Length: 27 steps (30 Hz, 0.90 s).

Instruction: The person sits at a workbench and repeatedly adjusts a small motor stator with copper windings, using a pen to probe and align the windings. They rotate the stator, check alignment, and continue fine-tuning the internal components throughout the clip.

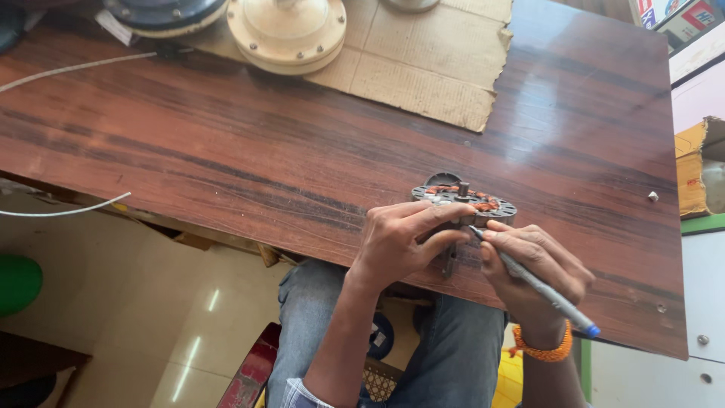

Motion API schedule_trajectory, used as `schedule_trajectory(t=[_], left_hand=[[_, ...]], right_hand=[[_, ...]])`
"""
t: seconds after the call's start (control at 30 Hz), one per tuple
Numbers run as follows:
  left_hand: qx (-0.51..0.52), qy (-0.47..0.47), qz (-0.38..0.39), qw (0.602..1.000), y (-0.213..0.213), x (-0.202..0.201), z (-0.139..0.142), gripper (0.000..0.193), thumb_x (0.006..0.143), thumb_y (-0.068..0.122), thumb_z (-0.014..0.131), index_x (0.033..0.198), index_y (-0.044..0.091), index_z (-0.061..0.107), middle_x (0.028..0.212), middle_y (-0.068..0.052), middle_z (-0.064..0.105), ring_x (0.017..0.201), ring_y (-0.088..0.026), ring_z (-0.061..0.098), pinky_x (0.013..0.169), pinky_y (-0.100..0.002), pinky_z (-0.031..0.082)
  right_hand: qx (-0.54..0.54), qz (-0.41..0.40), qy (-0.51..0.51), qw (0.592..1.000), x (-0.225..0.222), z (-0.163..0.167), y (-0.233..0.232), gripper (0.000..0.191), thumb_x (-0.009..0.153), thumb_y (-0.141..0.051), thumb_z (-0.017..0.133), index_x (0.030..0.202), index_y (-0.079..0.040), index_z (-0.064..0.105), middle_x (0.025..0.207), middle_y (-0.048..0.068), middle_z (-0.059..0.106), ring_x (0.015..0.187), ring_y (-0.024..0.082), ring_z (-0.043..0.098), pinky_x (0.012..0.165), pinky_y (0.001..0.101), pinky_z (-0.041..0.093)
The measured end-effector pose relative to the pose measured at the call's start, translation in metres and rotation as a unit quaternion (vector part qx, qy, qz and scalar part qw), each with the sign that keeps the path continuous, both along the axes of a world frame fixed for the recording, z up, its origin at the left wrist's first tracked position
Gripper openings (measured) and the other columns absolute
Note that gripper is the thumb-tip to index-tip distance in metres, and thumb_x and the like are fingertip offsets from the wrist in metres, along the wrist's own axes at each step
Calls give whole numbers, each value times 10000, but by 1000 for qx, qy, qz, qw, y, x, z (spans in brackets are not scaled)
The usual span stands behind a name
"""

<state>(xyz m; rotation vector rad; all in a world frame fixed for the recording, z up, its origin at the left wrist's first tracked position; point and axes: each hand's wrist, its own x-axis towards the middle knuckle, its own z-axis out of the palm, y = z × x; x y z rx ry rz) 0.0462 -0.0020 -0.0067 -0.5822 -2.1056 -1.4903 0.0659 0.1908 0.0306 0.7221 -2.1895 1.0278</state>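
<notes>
A motor stator [464, 202], round, dark and wound with copper coils around a short centre shaft, stands tilted on its edge near the front edge of the brown wooden table [226, 143], just above my lap. My left hand [400, 243] grips its rim, fingers curled over the near side. My right hand [532, 268], an orange band at the wrist, pinches a grey pen with a blue cap [540, 287], its tip touching the stator's lower edge. Farther back, a cream round motor housing [287, 30] sits on a torn sheet of cardboard [430, 64].
</notes>
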Motion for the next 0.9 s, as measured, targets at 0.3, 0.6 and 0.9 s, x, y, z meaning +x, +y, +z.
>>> schedule_trajectory(t=[0.3, 0.6, 0.9], left_hand=[[35, -41, 0, 999, -7, 0, -11, 269, 935, 210, 759, 1202, 245, 749, 1059, -4, 786, 929, -160, 778, 812, -306, 623], [49, -61, 1, 997, -9, 7, -6, 270, 943, 202, 745, 1211, 237, 739, 1078, -14, 784, 957, -168, 775, 829, -309, 617], [25, -43, -2, 999, -9, 6, -13, 317, 968, 210, 744, 1276, 270, 696, 1117, 1, 783, 968, -154, 772, 824, -295, 610]], right_hand=[[38, 1, -32, 999, -8, -3, -2, 172, 893, -34, 835, 1042, -1, 757, 962, 120, 762, 747, 177, 731, 676, 265, 576], [70, -7, -23, 997, -2, 1, -12, 203, 881, -6, 846, 1064, -3, 758, 994, 125, 763, 788, 190, 738, 710, 270, 585], [104, -27, -46, 993, 6, 3, -8, 170, 869, 31, 822, 1019, 5, 745, 965, 136, 766, 766, 183, 729, 689, 280, 583]])
